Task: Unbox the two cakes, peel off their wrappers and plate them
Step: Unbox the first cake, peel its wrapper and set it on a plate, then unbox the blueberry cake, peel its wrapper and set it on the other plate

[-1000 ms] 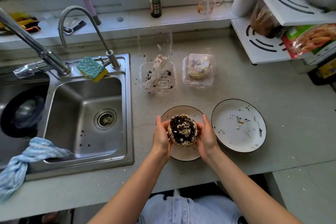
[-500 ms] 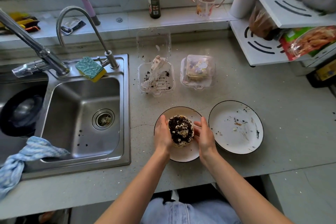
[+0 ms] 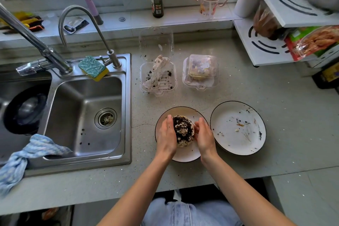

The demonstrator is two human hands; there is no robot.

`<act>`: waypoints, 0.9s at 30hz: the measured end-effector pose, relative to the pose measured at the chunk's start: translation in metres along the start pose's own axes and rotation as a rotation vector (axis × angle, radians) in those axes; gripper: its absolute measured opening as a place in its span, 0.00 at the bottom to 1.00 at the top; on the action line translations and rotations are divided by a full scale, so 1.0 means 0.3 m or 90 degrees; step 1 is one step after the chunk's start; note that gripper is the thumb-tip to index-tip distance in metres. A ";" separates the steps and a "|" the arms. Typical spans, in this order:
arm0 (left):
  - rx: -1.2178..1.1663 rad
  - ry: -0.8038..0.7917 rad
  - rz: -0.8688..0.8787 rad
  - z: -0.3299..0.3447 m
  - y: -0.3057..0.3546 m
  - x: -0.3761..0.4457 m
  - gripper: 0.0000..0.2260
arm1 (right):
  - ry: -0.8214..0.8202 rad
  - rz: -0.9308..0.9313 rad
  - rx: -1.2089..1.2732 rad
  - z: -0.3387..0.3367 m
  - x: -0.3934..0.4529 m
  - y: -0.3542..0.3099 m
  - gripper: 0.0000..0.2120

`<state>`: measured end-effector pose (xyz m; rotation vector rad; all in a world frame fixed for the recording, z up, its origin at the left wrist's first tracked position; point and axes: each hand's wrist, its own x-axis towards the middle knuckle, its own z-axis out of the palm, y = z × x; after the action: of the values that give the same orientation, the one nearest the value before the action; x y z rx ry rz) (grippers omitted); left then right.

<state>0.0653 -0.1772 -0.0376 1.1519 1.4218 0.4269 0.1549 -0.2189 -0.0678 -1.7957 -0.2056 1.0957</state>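
A round cake [image 3: 183, 130] topped with dark crumbs and white cream rests on the left white plate [image 3: 185, 156]. My left hand [image 3: 166, 135] cups its left side and my right hand [image 3: 204, 136] cups its right side. A second white plate [image 3: 238, 128], smeared with crumbs, lies just to the right. Behind them an open clear plastic box [image 3: 158, 77] holds a crumpled, crumb-stained wrapper [image 3: 156, 73]. To its right a closed clear box [image 3: 200, 72] holds the second cake, pale with purple decoration.
A steel sink [image 3: 82, 113] with two taps and a sponge [image 3: 92, 68] lies left of the plates; a blue cloth [image 3: 23, 156] hangs over its front rim. A white rack [image 3: 266, 42] with food packets stands at the back right. Bottles line the windowsill.
Both hands have lowered the cake from just above the plate down onto it. The hands have closed in a little nearer its sides.
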 end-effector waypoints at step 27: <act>0.060 -0.194 0.000 -0.091 0.322 0.284 0.11 | 0.068 -0.204 -0.144 -0.086 0.255 -0.354 0.07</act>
<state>0.0941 -0.0548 0.0009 1.2358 1.1849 0.1753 0.2523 -0.1388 -0.0243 -1.9327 -0.5505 0.7713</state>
